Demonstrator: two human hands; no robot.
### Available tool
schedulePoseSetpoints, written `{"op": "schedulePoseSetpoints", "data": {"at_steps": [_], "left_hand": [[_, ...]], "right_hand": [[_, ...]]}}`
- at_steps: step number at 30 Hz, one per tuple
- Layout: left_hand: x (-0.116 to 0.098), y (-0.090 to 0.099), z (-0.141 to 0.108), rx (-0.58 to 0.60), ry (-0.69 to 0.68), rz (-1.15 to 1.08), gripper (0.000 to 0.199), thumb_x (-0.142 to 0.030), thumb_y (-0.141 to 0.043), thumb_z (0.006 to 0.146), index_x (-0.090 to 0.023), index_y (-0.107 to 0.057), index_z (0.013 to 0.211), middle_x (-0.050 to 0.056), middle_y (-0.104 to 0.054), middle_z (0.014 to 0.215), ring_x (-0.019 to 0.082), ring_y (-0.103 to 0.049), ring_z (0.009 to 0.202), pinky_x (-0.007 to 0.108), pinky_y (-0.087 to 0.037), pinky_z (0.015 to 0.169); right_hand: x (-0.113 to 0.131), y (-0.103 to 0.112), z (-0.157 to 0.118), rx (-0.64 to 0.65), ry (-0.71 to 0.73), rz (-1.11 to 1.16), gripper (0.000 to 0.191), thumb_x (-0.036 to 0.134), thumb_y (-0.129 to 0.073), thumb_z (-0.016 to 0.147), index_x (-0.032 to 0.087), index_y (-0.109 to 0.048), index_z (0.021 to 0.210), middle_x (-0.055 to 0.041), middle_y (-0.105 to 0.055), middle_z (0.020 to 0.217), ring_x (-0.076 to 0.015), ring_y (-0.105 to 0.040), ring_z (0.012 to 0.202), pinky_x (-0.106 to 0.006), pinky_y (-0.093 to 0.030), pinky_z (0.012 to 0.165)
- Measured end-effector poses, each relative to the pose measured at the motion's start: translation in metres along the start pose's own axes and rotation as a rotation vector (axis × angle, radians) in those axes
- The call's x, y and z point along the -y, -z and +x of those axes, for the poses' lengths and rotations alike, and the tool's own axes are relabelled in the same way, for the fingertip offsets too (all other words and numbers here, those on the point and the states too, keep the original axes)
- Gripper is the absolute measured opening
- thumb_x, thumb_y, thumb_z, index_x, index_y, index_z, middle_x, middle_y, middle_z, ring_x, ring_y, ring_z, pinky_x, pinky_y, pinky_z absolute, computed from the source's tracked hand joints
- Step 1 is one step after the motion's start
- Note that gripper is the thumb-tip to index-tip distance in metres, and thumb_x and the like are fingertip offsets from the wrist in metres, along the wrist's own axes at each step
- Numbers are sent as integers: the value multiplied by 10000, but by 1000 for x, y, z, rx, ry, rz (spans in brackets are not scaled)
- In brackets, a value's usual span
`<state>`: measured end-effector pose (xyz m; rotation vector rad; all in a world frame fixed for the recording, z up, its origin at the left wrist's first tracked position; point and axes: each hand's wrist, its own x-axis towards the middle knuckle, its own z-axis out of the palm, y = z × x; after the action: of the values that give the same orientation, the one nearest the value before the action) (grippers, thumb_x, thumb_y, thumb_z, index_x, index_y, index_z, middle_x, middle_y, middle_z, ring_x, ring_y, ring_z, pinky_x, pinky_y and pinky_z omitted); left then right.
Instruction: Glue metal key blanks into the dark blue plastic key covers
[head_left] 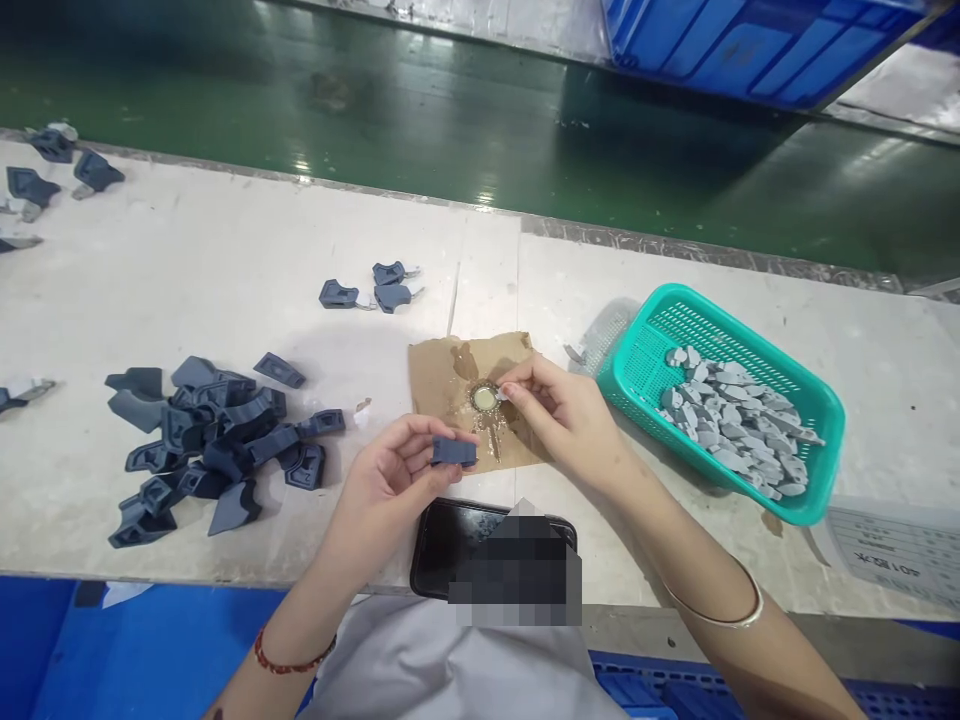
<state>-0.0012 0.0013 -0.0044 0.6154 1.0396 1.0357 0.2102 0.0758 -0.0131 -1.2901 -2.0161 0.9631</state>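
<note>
My left hand (pixel 386 475) grips a dark blue plastic part (pixel 454 452) between thumb and fingers, over the near edge of a brown cardboard piece (pixel 429 372). On that cardboard lies a small round cap (pixel 485 399) holding a pale liquid, with wet smears around it. The fingers of my right hand (pixel 566 415) pinch a small light grey piece (pixel 503 394) at the cap's right rim; most of it is hidden by the fingertips. Left of my hands is a heap of similar dark blue parts (pixel 232 410).
A green basket (pixel 828 425) of grey pieces stands at right, beside a printed sheet (pixel 892 550). A phone (pixel 439 550) lies at the near edge. Blue parts with grey pieces attached (pixel 394 297) lie farther back. Beyond runs a green belt (pixel 420 120) with a blue crate (pixel 750 50).
</note>
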Motion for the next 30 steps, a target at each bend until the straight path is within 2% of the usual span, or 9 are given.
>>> {"op": "schedulePoseSetpoints", "data": {"at_steps": [3,7,14,18,22,27,30], "left_hand": [[6,0,0,-25,-7,28,136,-212,-802,861,-195,-716,965,51,-807,1007,126,-739,914,194,-606,828],[10,-1,-1,-19,-47,105,122,-221,-759,892,-218,-731,1011,35,-784,1012,128,-728,889,209,-602,820],[9,-6,-5,-93,-237,321,118,-162,-752,879,-252,-786,948,8,-704,978,117,-676,927,163,-549,830],[3,-6,-6,-122,-132,243,121,-191,-809,835,-239,-800,946,27,-758,1008,141,-718,937,178,-580,824],[0,-4,-6,-112,-75,130,101,-193,-849,810,-228,-782,878,23,-805,922,131,-743,904,163,-587,825],[-2,-3,-6,-21,47,-122,118,-272,-831,857,-258,-809,972,29,-816,1026,126,-765,812,195,-629,775],[-4,-2,-5,-28,88,-224,196,-280,-877,808,-258,-832,998,9,-797,978,110,-768,793,168,-623,798]], "right_hand": [[0,1,-1,-38,14,-20,112,234,-565,1014,195,-656,963,-29,-756,876,-153,-674,746,-266,-479,676],[-2,2,-1,-20,1,-15,120,239,-563,1012,192,-659,960,-27,-751,852,-153,-664,720,-275,-476,667],[-4,3,-1,-4,-49,46,143,282,-564,1020,192,-663,971,-30,-746,869,-156,-658,737,-288,-472,668],[-4,2,-1,-43,-77,73,139,286,-578,1007,200,-673,952,-32,-742,863,-160,-647,736,-299,-468,667],[-5,0,2,-122,-142,270,147,314,-624,972,198,-679,901,-34,-722,821,-157,-628,728,-294,-474,659],[-9,-2,7,-98,-247,531,188,362,-710,901,184,-686,842,-20,-703,774,-119,-567,645,-267,-452,621],[-11,-1,7,-64,-275,589,214,387,-731,886,178,-700,849,-10,-684,748,-109,-543,629,-257,-431,608]]}}
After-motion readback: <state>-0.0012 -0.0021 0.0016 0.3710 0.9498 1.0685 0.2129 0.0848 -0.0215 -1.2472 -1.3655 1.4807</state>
